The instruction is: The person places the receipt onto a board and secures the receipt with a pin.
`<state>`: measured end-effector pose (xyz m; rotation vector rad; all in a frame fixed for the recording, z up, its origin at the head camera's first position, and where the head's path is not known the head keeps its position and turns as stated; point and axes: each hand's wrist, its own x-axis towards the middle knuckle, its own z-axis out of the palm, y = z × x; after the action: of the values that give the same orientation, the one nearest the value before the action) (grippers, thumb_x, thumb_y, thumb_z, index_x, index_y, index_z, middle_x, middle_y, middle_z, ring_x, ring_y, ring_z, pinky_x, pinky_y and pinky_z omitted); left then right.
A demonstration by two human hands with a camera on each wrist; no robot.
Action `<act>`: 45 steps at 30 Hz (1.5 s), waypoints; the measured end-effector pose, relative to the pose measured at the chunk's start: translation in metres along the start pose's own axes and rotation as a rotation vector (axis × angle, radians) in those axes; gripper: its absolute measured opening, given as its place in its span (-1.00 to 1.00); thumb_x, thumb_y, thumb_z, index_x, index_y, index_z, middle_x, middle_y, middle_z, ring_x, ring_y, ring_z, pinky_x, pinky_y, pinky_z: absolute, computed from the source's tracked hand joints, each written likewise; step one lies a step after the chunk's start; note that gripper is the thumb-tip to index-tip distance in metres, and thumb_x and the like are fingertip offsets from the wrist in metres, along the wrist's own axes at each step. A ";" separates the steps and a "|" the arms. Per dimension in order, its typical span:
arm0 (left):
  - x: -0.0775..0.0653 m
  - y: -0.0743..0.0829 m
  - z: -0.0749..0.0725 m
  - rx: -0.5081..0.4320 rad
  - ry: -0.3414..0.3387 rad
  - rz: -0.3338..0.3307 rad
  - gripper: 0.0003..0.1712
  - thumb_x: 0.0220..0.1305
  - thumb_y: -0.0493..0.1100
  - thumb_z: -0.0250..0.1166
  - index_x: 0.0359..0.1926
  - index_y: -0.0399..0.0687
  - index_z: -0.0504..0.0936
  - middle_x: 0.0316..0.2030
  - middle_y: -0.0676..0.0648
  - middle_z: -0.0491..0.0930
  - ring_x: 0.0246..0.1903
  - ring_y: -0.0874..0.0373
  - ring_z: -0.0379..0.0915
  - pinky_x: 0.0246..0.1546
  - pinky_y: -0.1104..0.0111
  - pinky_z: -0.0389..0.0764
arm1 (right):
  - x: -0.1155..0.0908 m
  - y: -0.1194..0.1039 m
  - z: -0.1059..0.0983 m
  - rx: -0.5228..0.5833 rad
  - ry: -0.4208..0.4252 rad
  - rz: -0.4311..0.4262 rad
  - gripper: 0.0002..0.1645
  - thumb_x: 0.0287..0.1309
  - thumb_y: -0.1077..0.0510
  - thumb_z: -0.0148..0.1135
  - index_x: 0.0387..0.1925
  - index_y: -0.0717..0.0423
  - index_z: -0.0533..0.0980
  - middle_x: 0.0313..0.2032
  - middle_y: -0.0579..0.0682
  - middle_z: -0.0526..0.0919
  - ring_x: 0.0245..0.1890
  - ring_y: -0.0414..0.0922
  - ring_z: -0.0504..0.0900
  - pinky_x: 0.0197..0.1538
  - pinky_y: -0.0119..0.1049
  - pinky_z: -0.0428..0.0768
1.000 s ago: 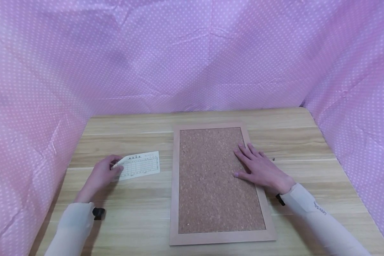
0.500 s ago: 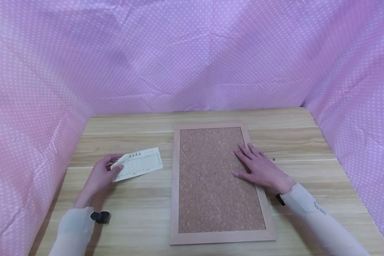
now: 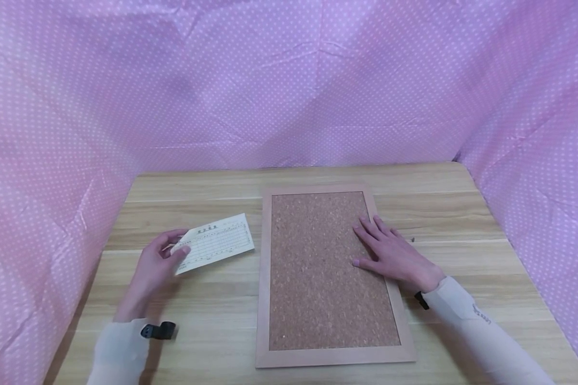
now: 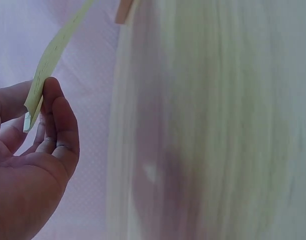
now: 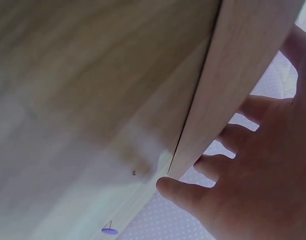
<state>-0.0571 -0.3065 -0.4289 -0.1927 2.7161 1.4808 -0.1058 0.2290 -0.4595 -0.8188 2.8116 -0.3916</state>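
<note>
My left hand (image 3: 158, 262) pinches a printed paper form (image 3: 221, 241) by its left end, between thumb and fingers. The form is pale cream with a ruled grid, and its upper left corner curls. In the left wrist view the paper slip (image 4: 50, 57) shows nearly edge-on, raised above the table. A wood-framed corkboard (image 3: 329, 272) lies lengthwise to the right of the form. Across its right edge my right hand (image 3: 395, 254) lies spread, fingers straight, fingertips on the cork. From the right wrist the same hand (image 5: 258, 165) reaches over the frame's side (image 5: 220, 95).
A thumbtack (image 5: 110, 231) lies on the table beyond the right hand, showing as a tiny dark spot in the head view. The wooden table (image 3: 202, 342) is enclosed by pink dotted cloth (image 3: 289, 85) at the back and both sides.
My left hand has shifted slightly right, and the form has risen and tilted, its free end now close to the corkboard's left edge. The right hand has stayed in place.
</note>
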 end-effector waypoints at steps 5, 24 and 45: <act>-0.001 0.009 0.008 -0.069 0.023 0.063 -0.45 0.44 -0.24 0.33 0.37 -0.31 0.47 0.32 -0.28 0.42 0.11 0.31 0.43 -0.07 0.68 0.53 | 0.000 -0.001 -0.001 0.016 -0.013 0.009 0.08 0.37 -0.45 0.11 0.62 0.12 0.10 0.63 0.18 -0.09 0.59 0.32 -0.14 0.45 0.44 0.08; -0.001 0.044 0.043 -0.272 -0.041 0.143 -0.50 0.40 -0.35 0.32 0.33 -0.32 0.51 0.13 -0.21 0.44 -0.10 0.30 0.57 -0.19 0.51 0.67 | -0.002 -0.010 -0.009 0.093 0.015 0.006 -0.01 0.37 -0.39 0.18 0.55 0.15 0.25 0.59 0.25 0.05 0.57 0.35 -0.05 0.52 0.31 0.03; -0.001 0.070 0.079 -0.358 -0.129 0.134 -0.52 0.38 -0.38 0.33 0.29 -0.26 0.55 0.09 -0.21 0.48 -0.10 0.18 0.61 -0.21 0.44 0.70 | -0.003 -0.031 -0.024 0.431 0.166 -0.065 -0.19 0.46 -0.10 0.24 0.59 0.00 0.21 0.56 0.18 0.19 0.53 0.21 0.17 0.48 0.26 0.18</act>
<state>-0.0666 -0.2021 -0.4131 0.0743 2.3868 1.9349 -0.0935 0.2100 -0.4269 -0.8080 2.6890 -1.0747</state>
